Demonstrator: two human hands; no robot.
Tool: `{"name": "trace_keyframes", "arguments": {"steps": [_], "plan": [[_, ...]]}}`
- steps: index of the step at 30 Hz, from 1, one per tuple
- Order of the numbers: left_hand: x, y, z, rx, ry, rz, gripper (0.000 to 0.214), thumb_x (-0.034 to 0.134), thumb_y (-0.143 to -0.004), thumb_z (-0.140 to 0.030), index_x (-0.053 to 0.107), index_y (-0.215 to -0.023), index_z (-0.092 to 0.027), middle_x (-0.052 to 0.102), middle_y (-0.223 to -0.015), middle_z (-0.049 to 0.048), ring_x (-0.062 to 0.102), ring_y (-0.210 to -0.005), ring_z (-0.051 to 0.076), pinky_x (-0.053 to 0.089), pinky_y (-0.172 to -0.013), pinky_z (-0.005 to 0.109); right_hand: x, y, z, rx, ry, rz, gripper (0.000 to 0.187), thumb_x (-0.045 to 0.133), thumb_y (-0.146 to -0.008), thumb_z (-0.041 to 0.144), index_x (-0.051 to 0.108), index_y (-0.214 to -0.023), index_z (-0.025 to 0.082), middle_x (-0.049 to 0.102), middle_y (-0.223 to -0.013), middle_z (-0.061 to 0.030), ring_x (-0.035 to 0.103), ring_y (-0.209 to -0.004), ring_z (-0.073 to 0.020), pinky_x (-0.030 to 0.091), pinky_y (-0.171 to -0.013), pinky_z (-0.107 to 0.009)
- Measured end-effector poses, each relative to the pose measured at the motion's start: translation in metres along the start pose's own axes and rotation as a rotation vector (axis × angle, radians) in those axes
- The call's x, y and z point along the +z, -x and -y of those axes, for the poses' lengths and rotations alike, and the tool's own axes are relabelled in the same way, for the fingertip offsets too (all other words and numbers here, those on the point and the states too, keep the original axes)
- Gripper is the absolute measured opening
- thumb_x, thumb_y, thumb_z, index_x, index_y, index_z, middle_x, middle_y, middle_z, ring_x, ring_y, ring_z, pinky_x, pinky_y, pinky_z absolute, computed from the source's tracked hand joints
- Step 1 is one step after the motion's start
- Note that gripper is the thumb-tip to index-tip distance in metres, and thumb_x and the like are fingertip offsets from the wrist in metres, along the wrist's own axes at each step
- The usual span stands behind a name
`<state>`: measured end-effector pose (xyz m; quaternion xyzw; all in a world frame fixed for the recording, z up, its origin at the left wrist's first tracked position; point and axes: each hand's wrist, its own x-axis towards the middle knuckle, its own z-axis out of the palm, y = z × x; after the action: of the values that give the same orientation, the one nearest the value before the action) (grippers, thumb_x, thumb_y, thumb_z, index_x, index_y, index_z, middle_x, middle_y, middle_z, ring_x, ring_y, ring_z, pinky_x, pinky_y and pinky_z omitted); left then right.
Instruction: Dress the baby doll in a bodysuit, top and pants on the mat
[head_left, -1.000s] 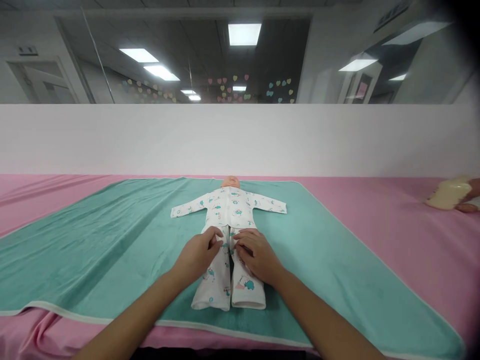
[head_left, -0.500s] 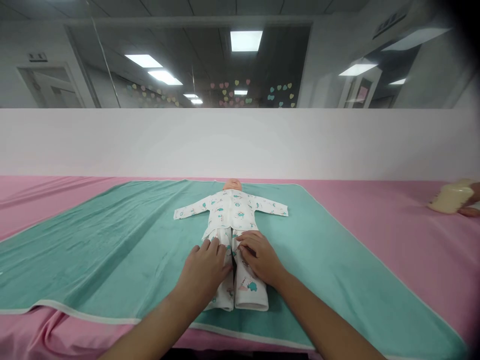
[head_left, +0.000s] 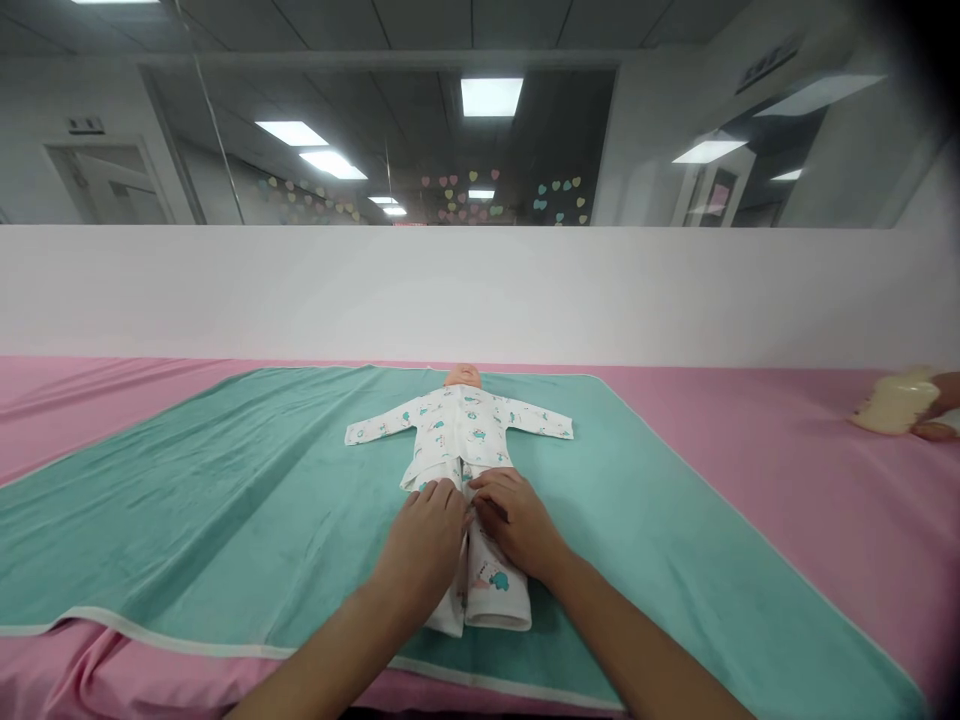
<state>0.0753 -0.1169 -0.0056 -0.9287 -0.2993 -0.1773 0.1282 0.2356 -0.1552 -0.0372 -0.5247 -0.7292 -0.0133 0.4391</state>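
body: person | left hand (head_left: 420, 560) — bare | right hand (head_left: 517, 522) — bare | left forearm (head_left: 322, 665), right forearm (head_left: 630, 650) — bare to frame edge

Nothing legible; the left wall plaque (head_left: 86, 125) and right wall sign (head_left: 766, 71) (both tiny) stay unreadable

And here's the pink sheet (head_left: 750, 420), a green towel (head_left: 187, 500) spread across it; over at its right end another person's hand (head_left: 937, 430) is on a cream bottle (head_left: 892, 405); beyond it, a white wall (head_left: 480, 300), heart stickers (head_left: 450, 190) higher up!
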Motion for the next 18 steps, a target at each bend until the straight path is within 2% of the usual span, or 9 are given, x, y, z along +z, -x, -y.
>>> {"name": "trace_keyframes", "arguments": {"steps": [5, 10, 14, 18], "plan": [[0.001, 0.002, -0.002, 0.013, 0.063, -0.024, 0.021, 0.038, -0.089, -0.022, 0.057, -0.086, -0.015, 0.058, -0.086, 0.0073, 0.053, -0.085, 0.023, 0.044, -0.072, 0.039, 0.002, 0.0, -0.003, 0.003, 0.003, -0.006, 0.013, 0.05, -0.082, 0.011, 0.059, -0.08, 0.02, 0.064, -0.099, -0.0031, 0.052, -0.099, -0.0179, 0.04, -0.088, -0.037], [0.01, 0.004, 0.001, 0.087, 0.198, -0.157, 0.027, 0.037, -0.09, -0.024, 0.051, -0.113, -0.018, 0.055, -0.119, 0.0086, 0.046, -0.115, 0.022, 0.038, -0.095, 0.042, 0.002, 0.001, -0.003, 0.006, -0.008, -0.017, 0.014, 0.047, -0.084, 0.013, 0.059, -0.085, 0.021, 0.063, -0.1, -0.0048, 0.052, -0.099, -0.0183, 0.04, -0.089, -0.038], [0.011, 0.004, 0.0, 0.086, 0.371, -0.023, 0.026, 0.036, -0.09, -0.023, 0.052, -0.111, -0.02, 0.058, -0.117, 0.0061, 0.05, -0.112, 0.02, 0.032, -0.102, 0.043, 0.0, 0.001, -0.001, 0.065, 0.003, -0.076, 0.016, 0.044, -0.086, 0.014, 0.059, -0.087, 0.021, 0.061, -0.106, -0.0041, 0.049, -0.105, -0.0175, 0.039, -0.092, -0.037], [-0.001, 0.004, -0.001, -0.03, 0.654, 0.07, 0.019, 0.041, -0.087, -0.022, 0.058, -0.094, -0.022, 0.063, -0.101, 0.0018, 0.055, -0.097, 0.018, 0.04, -0.091, 0.035, -0.001, 0.001, -0.001, 0.109, 0.025, -0.089, 0.016, 0.044, -0.086, 0.016, 0.059, -0.086, 0.021, 0.062, -0.106, -0.0042, 0.05, -0.104, -0.0181, 0.039, -0.091, -0.038]]}}
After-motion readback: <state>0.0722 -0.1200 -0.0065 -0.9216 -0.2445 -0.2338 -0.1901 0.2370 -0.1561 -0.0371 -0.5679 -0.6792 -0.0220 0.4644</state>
